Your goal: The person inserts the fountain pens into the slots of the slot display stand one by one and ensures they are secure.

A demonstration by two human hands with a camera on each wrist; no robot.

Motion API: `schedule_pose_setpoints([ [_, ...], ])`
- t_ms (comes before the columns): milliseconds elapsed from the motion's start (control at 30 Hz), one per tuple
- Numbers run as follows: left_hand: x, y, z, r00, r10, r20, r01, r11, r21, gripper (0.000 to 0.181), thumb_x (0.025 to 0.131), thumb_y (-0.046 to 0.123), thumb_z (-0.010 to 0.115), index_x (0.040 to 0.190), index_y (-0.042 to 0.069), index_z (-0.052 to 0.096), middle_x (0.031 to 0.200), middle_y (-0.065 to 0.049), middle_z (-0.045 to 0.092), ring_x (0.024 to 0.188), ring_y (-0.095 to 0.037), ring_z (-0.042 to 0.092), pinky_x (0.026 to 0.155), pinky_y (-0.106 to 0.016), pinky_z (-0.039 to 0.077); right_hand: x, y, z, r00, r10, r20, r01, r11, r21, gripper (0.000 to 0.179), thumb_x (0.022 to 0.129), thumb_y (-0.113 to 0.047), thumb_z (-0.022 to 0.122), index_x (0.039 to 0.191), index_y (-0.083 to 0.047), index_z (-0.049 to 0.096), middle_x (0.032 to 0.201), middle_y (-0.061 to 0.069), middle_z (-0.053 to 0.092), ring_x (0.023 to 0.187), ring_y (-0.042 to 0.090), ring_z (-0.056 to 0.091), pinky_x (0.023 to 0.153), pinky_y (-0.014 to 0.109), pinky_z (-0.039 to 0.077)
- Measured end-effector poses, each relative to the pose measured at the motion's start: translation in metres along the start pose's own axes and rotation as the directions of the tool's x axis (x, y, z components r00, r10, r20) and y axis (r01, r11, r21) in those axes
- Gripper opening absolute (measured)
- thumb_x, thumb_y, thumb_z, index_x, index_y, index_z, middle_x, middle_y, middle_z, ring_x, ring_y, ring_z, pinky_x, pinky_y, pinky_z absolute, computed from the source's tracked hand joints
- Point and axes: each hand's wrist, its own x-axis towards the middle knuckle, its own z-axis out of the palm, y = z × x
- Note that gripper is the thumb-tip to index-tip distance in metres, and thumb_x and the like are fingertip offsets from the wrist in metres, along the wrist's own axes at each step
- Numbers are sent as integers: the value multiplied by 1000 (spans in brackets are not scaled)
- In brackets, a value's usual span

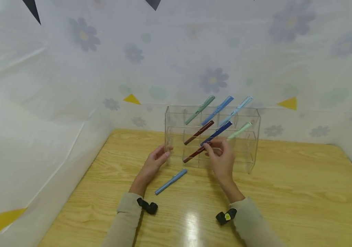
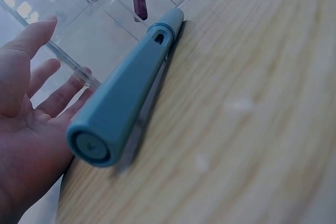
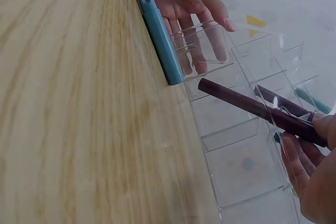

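A clear acrylic pen rack (image 1: 257, 137) with rows of compartments stands on the table. My right hand (image 1: 222, 163) pinches a dark red pen (image 1: 193, 155) near one end, slanted at the rack's bottom row; the right wrist view shows its other end (image 3: 210, 85) over the clear dividers. At the rack's left side, my left hand (image 1: 152, 166) touches the side panel, its fingers extended and partly behind the clear plastic. A blue-grey pen (image 1: 171, 181) lies on the table between my forearms, large in the left wrist view (image 2: 126, 87).
Slanted in the top row are a grey-green pen (image 1: 200, 110), a blue pen (image 1: 217, 110) and a light blue pen (image 1: 236, 111). Below them sit another dark red pen (image 1: 199, 133), a dark blue pen (image 1: 220, 130) and a pale green pen (image 1: 240, 130). A flowered curtain (image 1: 176, 68) hangs behind.
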Motion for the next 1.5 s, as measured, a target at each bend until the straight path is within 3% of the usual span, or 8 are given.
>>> schedule_pose_setpoints([
  [133,0,-1,1,1000,18,13,-18,1000,-1,56,107,31,58,157,14,42,150,-9,54,142,-25,46,115,-50,36,-2,13,1,1000,18,4,-18,999,-45,19,91,9,73,104,17,62,97,29,68,76,34,74,66,46,59],
  [267,0,-1,1,1000,25,12,-25,1000,-6,54,107,31,59,156,15,44,150,-10,54,141,-26,46,114,-50,37,-1,32,0,999,36,21,-35,999,-42,19,92,5,73,107,14,65,100,27,69,81,49,71,67,40,60],
  [500,1,-2,1,1000,26,5,-25,1000,-9,55,107,30,59,156,13,44,149,-10,55,141,-26,47,115,-51,36,1,43,-5,999,5,44,-2,997,-74,16,95,-4,73,108,3,69,101,19,72,82,35,75,70,28,60],
  [700,2,0,1,1000,25,9,-25,1000,-3,56,107,30,58,157,11,43,151,-11,54,142,-26,46,115,-51,36,3,43,-10,999,-26,45,35,978,-205,17,94,-7,76,107,1,68,97,12,75,77,27,75,67,15,55],
  [967,1,-1,0,1000,23,8,-23,1000,-9,57,107,29,58,158,11,41,150,-10,54,141,-25,46,115,-50,36,3,39,-12,997,0,81,18,973,-230,20,94,-5,75,109,3,66,95,15,75,78,27,74,66,15,55],
  [1200,0,0,0,1000,23,1,-23,1000,-15,58,107,30,59,158,9,41,150,-9,54,141,-24,46,115,-50,36,9,32,-19,994,55,98,-27,963,-268,22,97,-15,75,111,0,66,96,13,76,79,27,75,66,15,55],
  [1367,-1,1,0,1000,24,6,-24,1000,-2,58,107,30,58,159,10,39,150,-10,54,141,-25,46,115,-50,35,13,26,-30,998,33,48,-21,975,-223,21,96,-16,76,106,0,68,90,13,76,74,33,74,61,19,56],
  [1500,-1,1,0,1000,19,18,-19,1000,2,58,107,33,58,158,13,40,150,-8,54,141,-23,46,115,-51,35,12,8,-31,994,-38,101,55,984,-171,15,95,-5,74,103,6,69,88,20,75,72,37,73,62,25,58],
])
